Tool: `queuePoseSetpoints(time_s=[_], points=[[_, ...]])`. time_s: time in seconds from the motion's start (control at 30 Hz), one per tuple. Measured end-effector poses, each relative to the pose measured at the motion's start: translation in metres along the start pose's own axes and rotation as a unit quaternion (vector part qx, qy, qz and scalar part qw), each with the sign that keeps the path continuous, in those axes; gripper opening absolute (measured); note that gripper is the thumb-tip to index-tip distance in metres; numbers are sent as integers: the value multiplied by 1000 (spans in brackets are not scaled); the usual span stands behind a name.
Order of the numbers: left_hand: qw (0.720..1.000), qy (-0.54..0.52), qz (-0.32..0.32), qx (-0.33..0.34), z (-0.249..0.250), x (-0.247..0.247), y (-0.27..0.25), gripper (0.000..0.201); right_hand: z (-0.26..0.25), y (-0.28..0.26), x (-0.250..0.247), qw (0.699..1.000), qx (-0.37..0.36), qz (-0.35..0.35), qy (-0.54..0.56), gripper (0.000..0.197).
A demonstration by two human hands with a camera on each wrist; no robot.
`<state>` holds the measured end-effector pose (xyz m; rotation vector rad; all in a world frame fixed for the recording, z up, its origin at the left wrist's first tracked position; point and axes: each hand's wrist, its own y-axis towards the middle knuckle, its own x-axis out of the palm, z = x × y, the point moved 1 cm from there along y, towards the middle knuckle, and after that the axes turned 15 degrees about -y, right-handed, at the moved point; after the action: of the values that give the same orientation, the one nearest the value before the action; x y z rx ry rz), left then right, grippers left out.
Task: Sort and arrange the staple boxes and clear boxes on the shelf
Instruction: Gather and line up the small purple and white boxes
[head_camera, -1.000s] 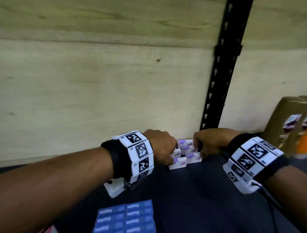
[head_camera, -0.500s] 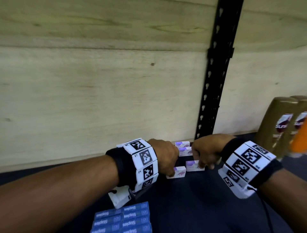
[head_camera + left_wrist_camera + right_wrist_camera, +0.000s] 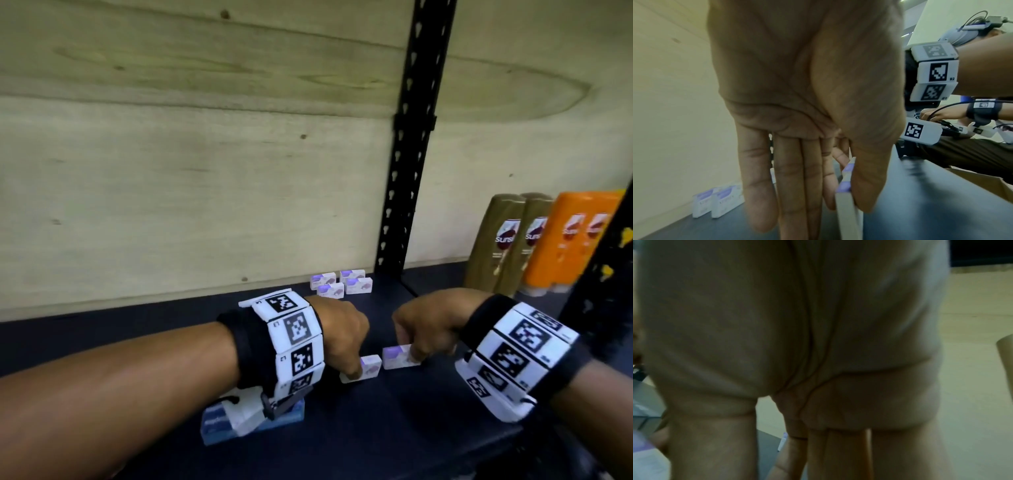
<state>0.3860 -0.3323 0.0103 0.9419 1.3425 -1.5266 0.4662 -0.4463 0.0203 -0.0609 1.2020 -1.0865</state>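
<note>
Four small white-and-purple boxes (image 3: pixel 340 285) grouped at the dark shelf's (image 3: pixel 394 428) back edge; we judge two remain, pinched by left hand (image 3: pixel 342 337) and right hand (image 3: pixel 426 327).

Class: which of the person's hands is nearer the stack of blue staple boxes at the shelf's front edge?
Left. The left hand hovers just behind the blue staple boxes; the right hand is farther right.

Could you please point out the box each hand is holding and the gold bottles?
Left-hand box (image 3: pixel 368 366), head view: purple-printed front face.
Right-hand box (image 3: pixel 395 356), head view: front face, left part.
Gold bottles (image 3: pixel 496 253), head view: left bottle's body.
</note>
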Motion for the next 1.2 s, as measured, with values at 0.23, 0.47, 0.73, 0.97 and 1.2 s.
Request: queuePoseSetpoints(time_s=[0.23, 0.47, 0.73, 0.97, 1.2], points=[[1000, 21, 6, 3, 14, 14, -13, 32, -3, -23, 25, 998, 12, 40, 48, 11], [1000, 20, -13, 15, 17, 21, -8, 29, -1, -21, 33, 993, 11, 66, 95, 19], [999, 31, -11, 27, 12, 20, -4, 35, 2, -14, 36, 990, 19, 79, 111, 19], [999, 28, -12, 27, 10, 21, -5, 35, 3, -12, 36, 991, 19, 77, 112, 20], [999, 32, -5, 11, 16, 21, -9, 30, 3, -13, 35, 991, 19, 62, 119, 32]])
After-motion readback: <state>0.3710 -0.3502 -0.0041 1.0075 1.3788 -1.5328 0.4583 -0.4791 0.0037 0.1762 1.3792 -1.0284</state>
